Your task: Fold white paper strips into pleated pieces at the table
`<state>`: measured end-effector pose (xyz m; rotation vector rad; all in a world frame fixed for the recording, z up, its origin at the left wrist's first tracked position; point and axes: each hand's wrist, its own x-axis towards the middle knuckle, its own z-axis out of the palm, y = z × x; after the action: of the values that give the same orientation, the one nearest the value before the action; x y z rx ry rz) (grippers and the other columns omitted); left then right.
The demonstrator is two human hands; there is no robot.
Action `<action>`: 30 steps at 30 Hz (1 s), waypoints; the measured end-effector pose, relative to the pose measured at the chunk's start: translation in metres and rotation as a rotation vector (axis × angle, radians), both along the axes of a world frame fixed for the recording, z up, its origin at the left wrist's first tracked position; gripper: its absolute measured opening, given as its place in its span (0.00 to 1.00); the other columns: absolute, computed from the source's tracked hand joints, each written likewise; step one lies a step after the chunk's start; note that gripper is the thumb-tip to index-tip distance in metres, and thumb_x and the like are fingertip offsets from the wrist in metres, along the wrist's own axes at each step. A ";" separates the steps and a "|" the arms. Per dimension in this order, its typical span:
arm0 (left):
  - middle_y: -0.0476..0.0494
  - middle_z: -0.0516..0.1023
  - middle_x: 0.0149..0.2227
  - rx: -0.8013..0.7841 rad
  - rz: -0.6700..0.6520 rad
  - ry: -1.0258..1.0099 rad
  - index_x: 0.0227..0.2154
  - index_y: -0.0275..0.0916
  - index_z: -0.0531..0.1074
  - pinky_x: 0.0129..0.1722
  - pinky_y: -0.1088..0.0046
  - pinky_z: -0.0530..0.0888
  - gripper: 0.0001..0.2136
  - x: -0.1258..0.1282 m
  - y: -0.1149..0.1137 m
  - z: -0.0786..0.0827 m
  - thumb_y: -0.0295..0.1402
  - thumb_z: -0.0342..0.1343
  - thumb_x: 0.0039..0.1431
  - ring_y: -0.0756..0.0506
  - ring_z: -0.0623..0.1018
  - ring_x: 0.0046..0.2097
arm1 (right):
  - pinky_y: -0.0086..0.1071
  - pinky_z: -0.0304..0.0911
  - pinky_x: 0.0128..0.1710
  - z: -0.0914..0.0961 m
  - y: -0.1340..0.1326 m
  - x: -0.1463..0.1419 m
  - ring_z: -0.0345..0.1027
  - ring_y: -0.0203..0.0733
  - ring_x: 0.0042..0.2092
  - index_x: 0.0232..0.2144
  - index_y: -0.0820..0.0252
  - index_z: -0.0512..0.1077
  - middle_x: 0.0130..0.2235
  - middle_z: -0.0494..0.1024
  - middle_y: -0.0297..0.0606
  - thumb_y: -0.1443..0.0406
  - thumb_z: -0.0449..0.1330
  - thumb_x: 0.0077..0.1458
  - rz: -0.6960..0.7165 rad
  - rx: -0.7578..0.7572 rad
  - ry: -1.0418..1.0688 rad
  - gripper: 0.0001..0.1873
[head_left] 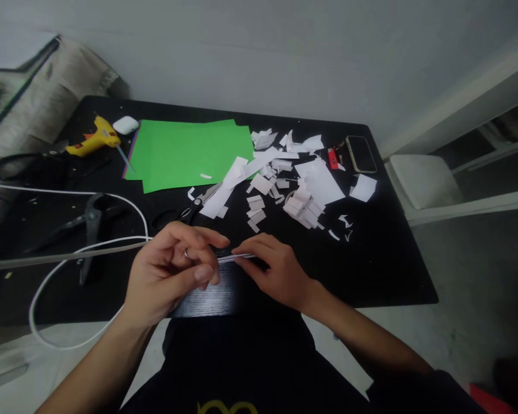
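Note:
Both my hands meet over the near edge of the black table (pixel 371 270). A thin white paper strip (pixel 237 257) runs edge-on between them. My left hand (pixel 172 270), with a ring on one finger, pinches its left end with curled fingers. My right hand (pixel 271 270) pinches the right end between thumb and fingertips. Just beyond my hands lie black-handled scissors (pixel 194 207) and a scatter of white paper scraps (pixel 285 184).
Green paper sheets (pixel 185 152) lie at the back centre. A yellow glue gun (pixel 92 141) and a white earbud case (pixel 126 124) sit back left. Large black shears (pixel 86 221) and a white cable (pixel 69 253) are at left. A phone (pixel 361 153) and a red item (pixel 332 159) lie back right.

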<state>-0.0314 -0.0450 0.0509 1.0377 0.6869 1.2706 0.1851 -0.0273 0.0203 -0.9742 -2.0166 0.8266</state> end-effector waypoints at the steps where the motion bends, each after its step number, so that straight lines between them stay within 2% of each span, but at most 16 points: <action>1: 0.40 0.84 0.45 0.013 -0.006 -0.001 0.42 0.39 0.76 0.26 0.81 0.79 0.11 0.000 0.000 0.002 0.21 0.66 0.59 0.51 0.82 0.29 | 0.38 0.73 0.49 0.008 0.000 -0.001 0.78 0.41 0.44 0.42 0.58 0.79 0.41 0.84 0.39 0.69 0.64 0.64 0.002 0.022 0.063 0.05; 6: 0.39 0.84 0.46 0.081 -0.045 -0.024 0.44 0.39 0.76 0.31 0.78 0.81 0.12 0.003 0.001 0.008 0.21 0.66 0.58 0.50 0.83 0.31 | 0.33 0.77 0.42 0.050 0.000 -0.005 0.80 0.40 0.41 0.41 0.64 0.79 0.38 0.84 0.44 0.71 0.68 0.60 0.121 0.084 0.323 0.06; 9: 0.40 0.83 0.47 0.108 -0.087 -0.055 0.45 0.39 0.76 0.34 0.78 0.82 0.14 0.004 0.002 0.009 0.20 0.65 0.58 0.51 0.83 0.32 | 0.32 0.78 0.41 0.060 -0.002 -0.007 0.80 0.39 0.40 0.41 0.66 0.80 0.37 0.85 0.45 0.71 0.69 0.58 0.178 0.098 0.408 0.07; 14: 0.41 0.83 0.48 0.129 -0.107 -0.075 0.45 0.39 0.75 0.35 0.79 0.82 0.14 0.005 0.000 0.012 0.19 0.64 0.59 0.51 0.83 0.33 | 0.31 0.79 0.41 0.057 -0.004 -0.010 0.81 0.39 0.40 0.40 0.69 0.80 0.37 0.85 0.47 0.74 0.69 0.58 0.184 0.084 0.453 0.07; 17: 0.41 0.83 0.47 0.110 -0.093 -0.084 0.45 0.39 0.75 0.34 0.79 0.82 0.13 0.005 -0.001 0.013 0.19 0.64 0.59 0.50 0.84 0.33 | 0.30 0.80 0.42 0.056 -0.005 -0.011 0.81 0.39 0.40 0.41 0.68 0.80 0.38 0.86 0.46 0.74 0.69 0.58 0.181 0.087 0.484 0.07; 23: 0.39 0.82 0.48 0.159 -0.144 -0.134 0.46 0.37 0.73 0.37 0.79 0.83 0.14 0.005 0.000 0.013 0.17 0.62 0.61 0.49 0.85 0.37 | 0.30 0.80 0.42 0.057 -0.006 -0.010 0.82 0.38 0.40 0.41 0.67 0.81 0.38 0.86 0.45 0.76 0.70 0.56 0.171 0.090 0.498 0.09; 27: 0.41 0.82 0.47 0.073 -0.131 -0.145 0.44 0.39 0.73 0.35 0.80 0.83 0.13 0.008 -0.002 0.016 0.18 0.63 0.60 0.50 0.85 0.35 | 0.29 0.80 0.41 0.057 -0.005 -0.009 0.82 0.39 0.40 0.40 0.67 0.81 0.37 0.86 0.44 0.75 0.70 0.56 0.164 0.102 0.500 0.08; 30: 0.44 0.81 0.45 -0.063 -0.162 -0.232 0.40 0.40 0.72 0.30 0.83 0.81 0.12 0.015 -0.003 0.017 0.18 0.64 0.59 0.51 0.84 0.34 | 0.30 0.79 0.42 0.058 -0.002 -0.008 0.81 0.38 0.39 0.39 0.65 0.80 0.37 0.85 0.42 0.74 0.71 0.56 0.165 0.159 0.507 0.07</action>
<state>-0.0169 -0.0480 0.0677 0.8608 0.4532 1.1971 0.1772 -0.0297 0.0784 -0.4522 -1.6990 0.8815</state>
